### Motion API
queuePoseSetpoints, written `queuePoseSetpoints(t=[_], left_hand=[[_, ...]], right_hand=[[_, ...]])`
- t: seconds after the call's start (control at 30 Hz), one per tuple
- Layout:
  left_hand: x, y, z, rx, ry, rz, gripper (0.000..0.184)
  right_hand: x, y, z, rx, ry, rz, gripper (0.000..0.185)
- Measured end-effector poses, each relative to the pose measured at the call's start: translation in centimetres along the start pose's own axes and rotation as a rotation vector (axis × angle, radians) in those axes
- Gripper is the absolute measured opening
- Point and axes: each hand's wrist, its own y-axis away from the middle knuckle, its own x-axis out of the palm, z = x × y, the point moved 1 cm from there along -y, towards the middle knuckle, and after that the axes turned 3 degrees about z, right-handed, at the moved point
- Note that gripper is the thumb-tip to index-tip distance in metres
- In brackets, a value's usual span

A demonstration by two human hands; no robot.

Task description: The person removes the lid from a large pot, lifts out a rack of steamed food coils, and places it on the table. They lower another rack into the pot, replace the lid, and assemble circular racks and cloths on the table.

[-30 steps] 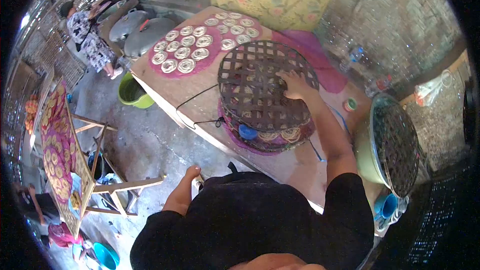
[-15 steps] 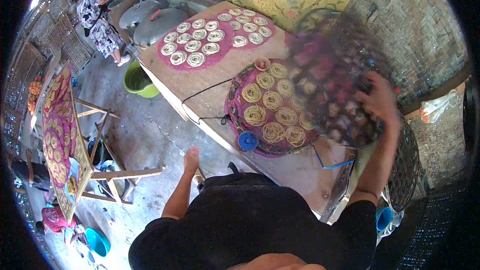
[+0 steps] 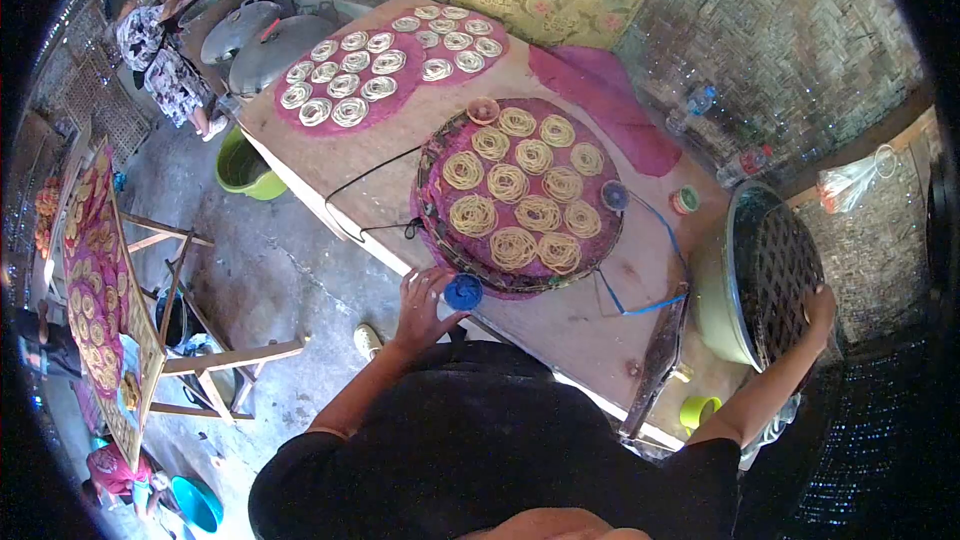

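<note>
My left hand [image 3: 422,308] is at the near edge of the table, its thumb and fingers around a small blue cup [image 3: 463,292]. Beside that cup lies a round tray lined with pink cloth [image 3: 470,265], bearing several coiled yellow noodle nests [image 3: 508,182]. A pinkish cup [image 3: 482,110] and a second blue cup [image 3: 614,196] sit at the tray's rim. On the right, my right hand [image 3: 820,315] grips the edge of a dark woven lattice disc [image 3: 778,275], which leans at the mouth of a large pale green basin [image 3: 712,300].
Paler nests on pink cloths [image 3: 350,83] lie at the table's far left. A blue strap [image 3: 650,308] and a small round tin [image 3: 686,200] are right of the tray. One person [image 3: 170,60] stands by large lidded pots [image 3: 285,50]; others are at lower left.
The lattice disc has come off the tray and moved right to the basin with my right hand. My left hand has risen to the blue cup, which is now farther out from the tray.
</note>
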Motion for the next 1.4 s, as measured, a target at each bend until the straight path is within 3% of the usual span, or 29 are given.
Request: queuePoseSetpoints(t=[0.03,0.1,0.17,0.2,0.23,0.27,0.33,0.37,0.43,0.5,0.57,0.67,0.77,0.83,0.9,1.0,1.07,1.1,1.17,1.23,1.3,1.37,1.4], left_hand=[[0.2,0.2,0.4,-0.021,0.016,0.022,0.071],[-0.3,0.0,0.0,-0.038,0.069,0.028,0.069],[-0.7,0.1,-0.1,-0.018,0.092,0.01,0.069],[-0.9,0.1,-0.2,0.004,0.119,-0.013,0.069],[-1.1,0.2,-0.2,0.004,0.11,-0.017,0.069],[-1.4,0.6,-0.2,0.002,0.081,-0.04,0.068],[-2.2,1.3,-0.1,-0.012,0.035,-0.083,0.068],[-3.0,1.8,-0.1,-0.076,0.012,-0.089,0.067],[-4.8,3.2,0.1,-0.16,-0.036,-0.148,0.068],[-5.7,5.8,1.2,-0.237,-0.076,-0.231,0.068],[-6.9,7.8,1.5,-0.32,-0.123,-0.304,0.068],[-6.5,11.4,2.4,-0.32,-0.183,-0.481,0.067],[-8.4,12.3,0.9,-0.389,-0.177,-0.458,0.065],[-9.2,13.6,0.0,-0.464,-0.237,-0.484,0.065],[-9.6,14.3,-0.7,-0.606,-0.298,-0.296,0.088],[-10.0,15.9,0.0,-0.56,-0.229,-0.411,0.08],[-10.6,15.9,-0.1,-0.66,-0.221,-0.398,0.074],[-10.5,16.0,0.2,-0.653,-0.207,-0.459,0.073],[-10.6,15.6,0.5,-0.644,-0.183,-0.51,0.071],[-11.4,13.4,1.1,-0.723,-0.207,-0.415,0.073],[-12.1,10.1,1.1,-0.613,-0.181,-0.434,0.069],[-12.3,6.3,0.7,-0.453,-0.163,-0.437,0.065],[-11.8,4.8,0.7,-0.41,-0.113,-0.388,0.065]], right_hand=[[-3.0,4.1,4.0,-0.042,-0.074,-0.161,0.041],[-5.6,9.0,12.2,-0.474,-0.38,-0.334,0.032],[-4.3,12.4,20.2,-0.702,-0.682,-0.181,0.026],[-3.3,14.5,23.8,-0.727,-0.828,0.0,0.027],[-0.1,14.0,27.0,-1.04,-0.56,-0.208,0.035],[3.0,14.5,29.7,-0.956,-0.728,0.137,0.048],[10.9,13.3,34.6,-1.164,-0.672,0.038,0.058],[10.8,13.4,35.5,-1.191,-0.68,0.032,0.058],[10.9,14.2,37.6,-1.253,-0.39,0.384,0.05],[8.4,14.3,39.5,-1.21,-0.158,0.368,0.049],[6.2,14.7,43.3,-1.111,-0.241,0.316,0.045],[5.0,16.5,52.1,-1.352,-0.468,0.233,0.047],[4.1,21.4,59.6,-1.543,-0.762,0.134,0.046],[5.6,23.0,63.1,-1.513,-0.641,0.216,0.05],[8.0,22.8,65.3,-1.557,-0.474,0.137,0.055],[7.2,23.1,65.5,-1.478,-0.323,0.141,0.048],[12.1,17.7,70.5,-1.41,-0.493,0.373,0.038],[11.7,16.8,71.0,-1.416,-0.488,0.374,0.038],[11.7,13.9,70.9,-0.739,-1.077,1.106,0.025],[15.0,11.2,72.7,-1.049,-1.303,1.199,0.026],[2.7,24.1,63.3,-1.191,-1.363,1.235,0.033],[-3.9,34.0,55.6,-1.417,-1.335,1.294,0.042],[-1.5,36.0,54.5,-1.513,-1.453,1.618,0.044]])
